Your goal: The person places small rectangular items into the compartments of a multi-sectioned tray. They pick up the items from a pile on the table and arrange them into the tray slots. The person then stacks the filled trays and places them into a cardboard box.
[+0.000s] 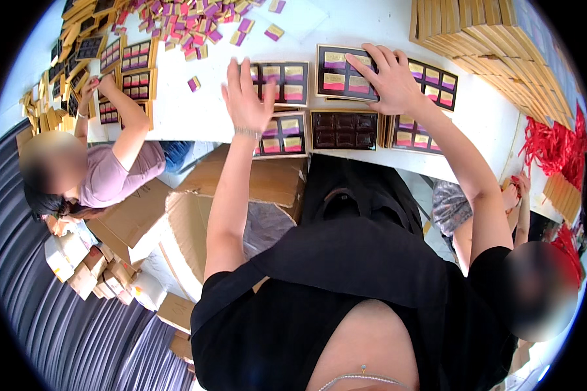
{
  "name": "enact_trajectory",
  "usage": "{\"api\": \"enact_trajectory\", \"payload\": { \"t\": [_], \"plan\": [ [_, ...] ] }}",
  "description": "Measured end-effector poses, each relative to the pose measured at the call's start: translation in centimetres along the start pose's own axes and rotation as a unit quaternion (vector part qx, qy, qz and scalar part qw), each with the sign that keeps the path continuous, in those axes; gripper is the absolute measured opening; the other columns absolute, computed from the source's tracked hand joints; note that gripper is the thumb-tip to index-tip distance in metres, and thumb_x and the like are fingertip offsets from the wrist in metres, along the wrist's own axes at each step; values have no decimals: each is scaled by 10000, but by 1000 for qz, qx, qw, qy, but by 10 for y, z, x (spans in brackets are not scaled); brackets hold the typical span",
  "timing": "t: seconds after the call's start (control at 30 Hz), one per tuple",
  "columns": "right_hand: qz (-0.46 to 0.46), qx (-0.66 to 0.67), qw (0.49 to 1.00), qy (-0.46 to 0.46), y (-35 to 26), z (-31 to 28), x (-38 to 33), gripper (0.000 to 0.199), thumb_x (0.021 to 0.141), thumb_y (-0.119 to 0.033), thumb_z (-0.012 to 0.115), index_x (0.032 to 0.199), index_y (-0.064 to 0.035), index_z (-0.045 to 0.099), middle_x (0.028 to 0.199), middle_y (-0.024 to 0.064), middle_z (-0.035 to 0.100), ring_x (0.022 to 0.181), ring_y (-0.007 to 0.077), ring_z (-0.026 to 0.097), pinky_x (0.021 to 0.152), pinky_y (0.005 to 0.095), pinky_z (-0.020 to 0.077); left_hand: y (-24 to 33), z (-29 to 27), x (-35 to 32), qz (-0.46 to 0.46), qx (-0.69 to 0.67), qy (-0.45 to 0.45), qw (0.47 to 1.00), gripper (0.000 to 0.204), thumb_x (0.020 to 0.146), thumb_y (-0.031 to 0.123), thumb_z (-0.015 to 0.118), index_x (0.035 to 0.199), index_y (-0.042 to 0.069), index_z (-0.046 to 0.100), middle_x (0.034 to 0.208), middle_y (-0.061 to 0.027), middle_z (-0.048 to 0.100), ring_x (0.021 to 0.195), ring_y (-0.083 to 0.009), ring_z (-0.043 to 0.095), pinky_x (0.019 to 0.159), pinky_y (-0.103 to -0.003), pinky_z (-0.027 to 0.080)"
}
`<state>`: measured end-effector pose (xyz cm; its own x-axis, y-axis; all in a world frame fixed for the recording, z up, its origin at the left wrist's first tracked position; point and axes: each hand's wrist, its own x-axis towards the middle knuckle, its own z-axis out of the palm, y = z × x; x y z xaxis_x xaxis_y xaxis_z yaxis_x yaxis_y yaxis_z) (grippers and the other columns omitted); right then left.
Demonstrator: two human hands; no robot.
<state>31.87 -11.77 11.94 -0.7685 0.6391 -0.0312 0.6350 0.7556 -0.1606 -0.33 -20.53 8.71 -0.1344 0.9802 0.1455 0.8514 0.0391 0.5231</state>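
Left grip (pixel 249 104) hovering, fingers apart, over black, gold-rimmed rectangular box (pixel 288 83); right grip (pixel 392 85) spreading across matching upper-middle box (pixel 334 73), likely steadying it; cannot tell if clamping. Both sitting close in at white counter (pixel 189 117), seemingly for easy reach.

From my distant end the feed is bright, with even light that seems to fall from above from a source I can't see, turning the white table (pixel 176 98) pale and nearly washed out and leaving small glints on the dark brown tray (pixel 344 130), while the black top (pixel 352 267) sinks into shade with little detail. I get slight motion blur on the left hand (pixel 249 104), the right hand (pixel 396 85) reads sharper, and two co-workers' heads are smeared patches. Toward the black circular rim, the fisheye bends the grey drapes (pixel 104 326) and stretches the tall stack (pixel 482 52).
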Motion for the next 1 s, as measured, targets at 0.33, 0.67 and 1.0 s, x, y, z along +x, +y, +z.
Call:
{"api": "enact_trajectory", "payload": {
  "t": [0.33, 0.67, 1.0],
  "plan": [
    [15, -9, 991, -134, 13, -3, 13, 1113, 650, -526, 825, 1544, -238, 226, 1579, 184, 212, 1457, 353, 223, 1110, 653, 209, 40, 60, 226, 250, 413, -368, 795, 1408, 480, 390, 952, 1555, 360, 44, 1642, -7, 52, 1503, -314, 60, 1174, -646, 112],
    [136, 106, 951, 258, 20, -50, -98, 1131, 599, -460, 859, 1514, -136, 279, 1583, 207, 168, 1448, 403, 188, 1102, 644, 193, 147, 18, 214, 275, 390, -148, 866, 1046, 646, 425, 814, 1524, 251, 272, 1466, -129, 411, 1372, -307, 364, 1069, -637, 264],
    [184, 46, 979, 71, 69, -56, -161, 1203, 530, -259, 857, 1527, -84, 206, 1402, 189, 393, 1307, 375, 397, 1063, 549, 334, 296, 90, 61, 405, 89, -232, 880, 1085, 602, 542, 799, 1469, 69, 350, 1465, -171, 383, 1394, -315, 324, 1092, -651, 193]
  ]
}}
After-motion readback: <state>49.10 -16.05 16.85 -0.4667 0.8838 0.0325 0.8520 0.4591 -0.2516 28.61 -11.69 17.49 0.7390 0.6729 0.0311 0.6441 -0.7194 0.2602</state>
